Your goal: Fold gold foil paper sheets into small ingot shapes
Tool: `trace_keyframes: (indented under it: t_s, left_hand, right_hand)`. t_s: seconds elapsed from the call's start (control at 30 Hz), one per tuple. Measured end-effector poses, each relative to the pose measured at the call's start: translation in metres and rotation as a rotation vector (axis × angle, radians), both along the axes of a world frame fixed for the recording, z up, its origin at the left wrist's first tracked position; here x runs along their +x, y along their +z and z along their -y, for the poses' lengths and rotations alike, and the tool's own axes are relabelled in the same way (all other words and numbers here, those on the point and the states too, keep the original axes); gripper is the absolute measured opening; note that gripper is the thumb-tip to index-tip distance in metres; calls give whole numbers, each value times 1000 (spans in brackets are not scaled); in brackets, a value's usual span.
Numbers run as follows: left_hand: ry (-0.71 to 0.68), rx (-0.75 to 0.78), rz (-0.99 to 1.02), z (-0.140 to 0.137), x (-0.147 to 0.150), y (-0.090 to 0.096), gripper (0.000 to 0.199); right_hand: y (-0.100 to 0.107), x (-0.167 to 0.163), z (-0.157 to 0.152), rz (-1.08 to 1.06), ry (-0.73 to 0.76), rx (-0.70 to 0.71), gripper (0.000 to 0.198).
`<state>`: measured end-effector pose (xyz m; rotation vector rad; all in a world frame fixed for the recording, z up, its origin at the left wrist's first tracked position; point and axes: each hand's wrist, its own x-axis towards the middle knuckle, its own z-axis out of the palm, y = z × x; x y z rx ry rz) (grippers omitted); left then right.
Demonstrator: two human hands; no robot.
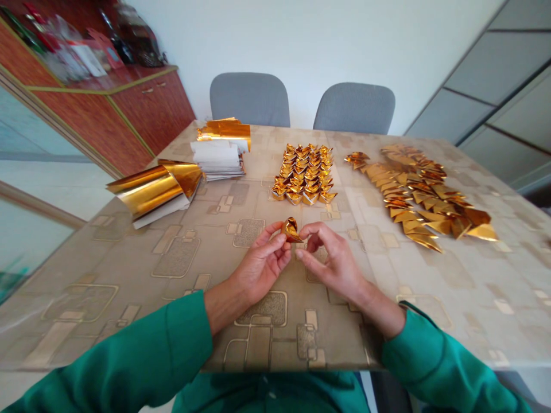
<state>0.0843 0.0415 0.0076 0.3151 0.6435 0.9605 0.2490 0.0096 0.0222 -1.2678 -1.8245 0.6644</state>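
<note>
Between the thumb and fingers of my left hand [267, 258] is a small folded gold paper ingot [291, 229], held above the table. My right hand [329, 252] is just to its right, thumb and forefinger curved apart, the forefinger tip close to the ingot's pointed end. Whether that tip touches the paper I cannot tell. Beyond my hands stand rows of finished gold paper ingots [303, 175], packed close together. To the right lie overlapping lines of flat folded gold paper pieces [413, 192].
At the left lie curled gold foil sheets [150, 189] and a stack of white-backed sheets [218, 158] topped with gold foil. A patterned cloth covers the table [142, 310]. Two grey chairs [249, 98] stand at the far side, and a wooden cabinet [124, 109] at the back left.
</note>
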Motion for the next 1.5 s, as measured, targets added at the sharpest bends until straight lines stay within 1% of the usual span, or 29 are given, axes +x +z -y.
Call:
trace_keyframes:
  t_s: [0.13,0.27,0.37,0.47,0.57,0.67,0.73,0.8,0.9,0.97,1.0,1.07,1.17,1.33,1.43,1.5]
  left_hand:
    - [-41,-3,17,5,2,-2,26]
    - [-56,-20,22,5,2,-6,26]
    - [-67,-23,53,4,1,-7,23]
    - [-74,-24,85,3,-1,-6,21]
    - [-91,-33,107,2,-1,-6,20]
    - [-107,-47,94,2,0,-6,19]
    - [-104,-45,72,1,0,-5,19]
    - [-107,-31,60,0,-1,-2,19]
    - [-134,1,67,0,-2,2,21]
    - [-148,32,64,1,-2,3,23]
    - [-153,52,56,2,-1,2,25]
    - [-166,100,38,4,-1,1,27]
    - [-186,160,-11,7,1,-1,26]
    - [-180,211,-134,9,2,0,27]
    - [-178,233,-188,8,2,-1,26]
    - [-180,255,-198,7,1,-1,28]
  right_hand:
    - [-4,0,-1,95,22,11,9]
    - [-7,1,-2,141,37,32,8]
    - [-7,1,-2,151,-1,34,12]
    - [-6,2,0,166,-38,81,13]
    - [-5,2,1,233,1,125,7]
    - [-4,3,1,268,20,113,8]
    - [-2,3,0,183,41,68,6]
    - [1,4,-1,-27,37,-22,12]
    - [4,3,-2,-396,28,-238,24]
    - [6,2,-2,-519,60,-380,29]
    - [6,1,-2,-536,77,-425,31]
    - [5,-2,-2,-525,74,-448,30]
    - [1,-5,-2,-467,29,-410,25]
    - [-6,-6,-3,-417,-34,-381,18]
    - [-6,-5,-4,-387,-53,-382,15]
    - [-3,-4,-4,-409,-46,-401,16]
